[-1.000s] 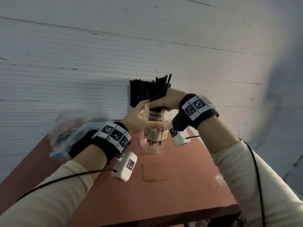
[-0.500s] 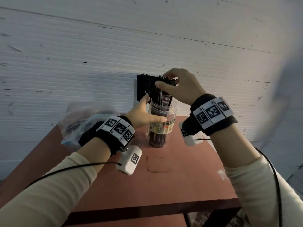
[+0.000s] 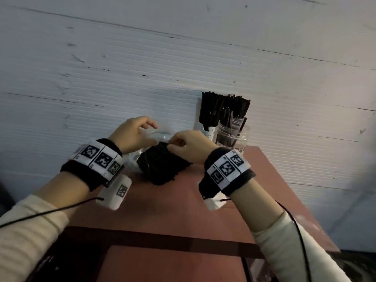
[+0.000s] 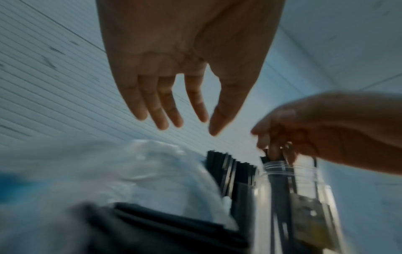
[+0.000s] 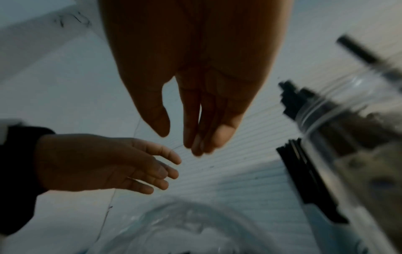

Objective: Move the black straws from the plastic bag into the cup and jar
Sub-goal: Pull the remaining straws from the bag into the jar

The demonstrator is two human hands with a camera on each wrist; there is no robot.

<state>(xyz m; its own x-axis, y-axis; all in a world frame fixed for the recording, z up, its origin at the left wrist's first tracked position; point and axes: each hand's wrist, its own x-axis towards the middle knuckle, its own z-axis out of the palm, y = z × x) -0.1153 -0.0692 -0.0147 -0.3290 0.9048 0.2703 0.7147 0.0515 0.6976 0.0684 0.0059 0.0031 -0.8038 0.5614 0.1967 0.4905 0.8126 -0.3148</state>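
A clear plastic bag (image 3: 160, 133) lies at the back of the table with a flat bundle of black straws (image 3: 162, 165) in it. My left hand (image 3: 149, 130) hovers over the bag's left side, fingers relaxed and apart, empty in the left wrist view (image 4: 193, 125). My right hand (image 3: 170, 145) has its fingertips at the bundle's upper end; in its wrist view (image 5: 179, 141) the fingers are straight and hold nothing. To the right, a white cup (image 3: 210, 132) is packed with straws and a clear jar (image 3: 234, 138) holds several more.
The reddish table (image 3: 183, 210) is narrow, with a dark front rail and its right edge close to the jar. A white ribbed wall (image 3: 183, 58) stands right behind the cup and bag. Cables run from both wrist bands along my sleeves.
Both hands have left the jar and moved left to the plastic bag. The jar now stands free beside the cup with its straws inside.
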